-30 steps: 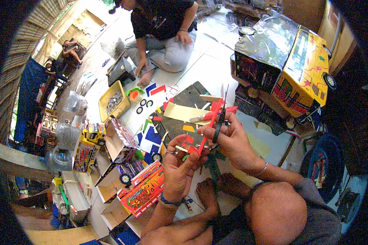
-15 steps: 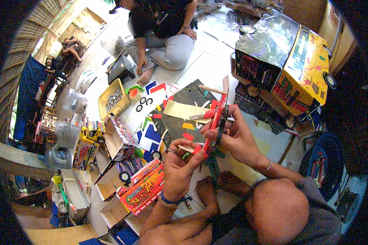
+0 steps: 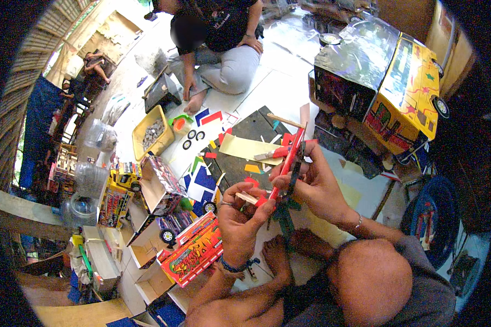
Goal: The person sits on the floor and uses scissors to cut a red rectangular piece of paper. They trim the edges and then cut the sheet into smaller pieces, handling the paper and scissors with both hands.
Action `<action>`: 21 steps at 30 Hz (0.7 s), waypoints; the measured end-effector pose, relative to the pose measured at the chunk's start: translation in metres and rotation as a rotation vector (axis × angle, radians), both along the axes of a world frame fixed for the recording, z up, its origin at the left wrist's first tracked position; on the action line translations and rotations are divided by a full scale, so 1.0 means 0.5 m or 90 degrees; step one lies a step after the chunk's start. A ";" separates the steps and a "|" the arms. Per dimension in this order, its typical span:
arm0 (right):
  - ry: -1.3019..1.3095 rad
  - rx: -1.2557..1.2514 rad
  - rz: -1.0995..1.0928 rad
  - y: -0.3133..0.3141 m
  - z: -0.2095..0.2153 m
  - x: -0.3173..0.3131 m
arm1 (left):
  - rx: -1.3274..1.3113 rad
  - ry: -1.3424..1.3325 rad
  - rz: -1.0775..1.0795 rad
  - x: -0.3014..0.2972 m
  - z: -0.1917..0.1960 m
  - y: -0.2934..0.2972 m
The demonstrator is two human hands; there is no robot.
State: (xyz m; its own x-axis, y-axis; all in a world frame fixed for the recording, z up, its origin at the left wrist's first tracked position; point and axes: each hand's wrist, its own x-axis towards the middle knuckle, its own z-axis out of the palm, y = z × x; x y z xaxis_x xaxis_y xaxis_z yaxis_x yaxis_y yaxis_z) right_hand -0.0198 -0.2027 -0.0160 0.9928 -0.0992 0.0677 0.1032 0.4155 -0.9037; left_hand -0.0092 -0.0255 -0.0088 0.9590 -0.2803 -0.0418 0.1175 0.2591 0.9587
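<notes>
Red strip (image 3: 295,147) — smooth; yellow tub (image 3: 161,146) plastic; dark board (image 3: 255,128) matt; toy vehicle (image 3: 412,90) — glossy.

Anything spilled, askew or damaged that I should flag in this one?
Nothing looks clearly damaged or spilled. Slightly untidy: three small wheels lie loose near the yellow tub, fitted to no vehicle, and coloured scraps are strewn over the dark board. The held red strip shows no obvious break.

blue curtain (image 3: 40,117), clear plastic jugs (image 3: 90,181), yellow bin (image 3: 160,146) with grey pieces (image 3: 153,132)
</notes>
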 end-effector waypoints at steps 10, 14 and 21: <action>-0.023 -0.072 -0.026 0.005 0.003 -0.005 | 0.013 -0.007 -0.014 0.005 0.001 0.001; -0.005 -0.003 0.007 0.001 0.010 -0.010 | -0.022 0.023 -0.068 0.009 0.007 0.009; -0.057 -0.014 0.005 -0.005 0.006 -0.011 | 0.014 0.011 -0.078 0.007 0.013 0.011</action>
State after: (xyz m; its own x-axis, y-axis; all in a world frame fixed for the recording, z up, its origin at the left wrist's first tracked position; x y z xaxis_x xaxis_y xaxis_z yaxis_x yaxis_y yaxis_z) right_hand -0.0252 -0.2051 -0.0132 0.9834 -0.0883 0.1584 0.1806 0.3970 -0.8999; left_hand -0.0056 -0.0198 -0.0022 0.9170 -0.3935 -0.0657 0.1636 0.2208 0.9615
